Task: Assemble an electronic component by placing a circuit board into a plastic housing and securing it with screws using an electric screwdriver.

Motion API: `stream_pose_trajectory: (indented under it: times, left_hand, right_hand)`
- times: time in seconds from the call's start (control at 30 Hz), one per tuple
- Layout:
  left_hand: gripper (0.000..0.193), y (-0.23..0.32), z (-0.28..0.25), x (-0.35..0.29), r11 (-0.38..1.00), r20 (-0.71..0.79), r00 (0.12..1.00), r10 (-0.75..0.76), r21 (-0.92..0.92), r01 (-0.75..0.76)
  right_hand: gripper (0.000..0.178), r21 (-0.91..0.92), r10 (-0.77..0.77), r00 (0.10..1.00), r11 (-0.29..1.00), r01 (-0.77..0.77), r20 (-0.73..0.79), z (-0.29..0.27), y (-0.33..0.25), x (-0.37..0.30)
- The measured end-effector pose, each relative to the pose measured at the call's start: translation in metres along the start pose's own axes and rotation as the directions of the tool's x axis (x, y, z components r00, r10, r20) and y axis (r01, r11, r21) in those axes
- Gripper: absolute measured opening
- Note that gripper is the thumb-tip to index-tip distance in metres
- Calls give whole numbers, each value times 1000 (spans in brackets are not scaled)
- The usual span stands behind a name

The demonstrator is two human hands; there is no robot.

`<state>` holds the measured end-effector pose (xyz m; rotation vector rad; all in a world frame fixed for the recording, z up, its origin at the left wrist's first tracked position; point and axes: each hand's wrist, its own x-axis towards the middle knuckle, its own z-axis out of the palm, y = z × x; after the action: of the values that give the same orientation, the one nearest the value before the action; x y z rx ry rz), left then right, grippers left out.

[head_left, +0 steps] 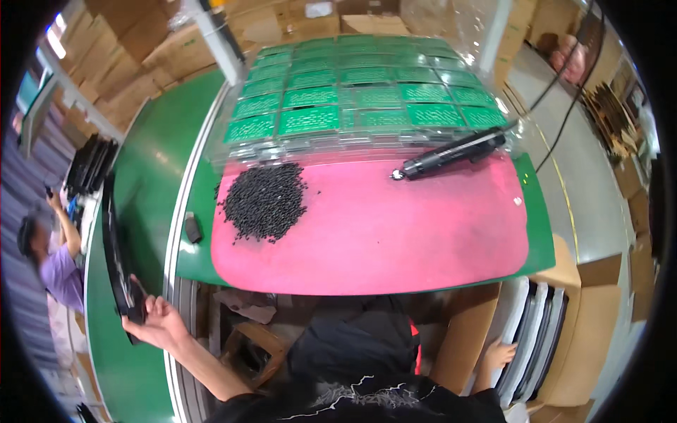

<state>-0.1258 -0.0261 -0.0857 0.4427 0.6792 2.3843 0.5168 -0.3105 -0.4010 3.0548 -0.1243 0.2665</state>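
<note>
My left hand [161,326] is at the near end of a long, slim black panel [118,247] over the green conveyor belt, its fingers and thumb closed on that end. Down at the right, my right hand [501,354] grips the edge of a white sheet [513,328] in an open cardboard box [462,338]. White sheets and dark pieces stand upright there in alternating layers. On the pink mat [367,233] before me lie a heap of small black parts [264,201] and a black electric screwdriver [455,155], tip pointing left.
Clear plastic trays with green cards [310,120] are stacked behind the mat. A small dark object [192,228] lies beside the white rail [185,197]. Across the green belt [151,169] a person in purple [62,275] works near stacked black parts [92,163]. Cables hang at right.
</note>
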Motion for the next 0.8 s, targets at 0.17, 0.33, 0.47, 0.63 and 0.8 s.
stream_pose_trajectory:
  times: [0.17,0.33,0.47,0.63,0.8]
  left_hand:
    - [70,14,-86,79,999,170,985,-26,27,21]
    - [75,68,-126,113,885,216,865,-453,-10,466]
    - [75,-12,-28,27,834,149,961,-232,540,118]
    - [65,-24,8,-8,287,630,777,4,743,-604]
    - [48,-62,-2,28,512,884,310,349,98,-854]
  right_hand:
    - [79,560,-89,967,826,-62,238,29,33,70]
    - [62,158,-138,978,981,113,156,1,-18,54]
    - [106,-73,34,991,997,-24,131,18,20,28]
    - [73,-35,49,959,999,-41,278,-3,17,39]
    - [58,144,-161,832,985,99,530,-65,28,37]
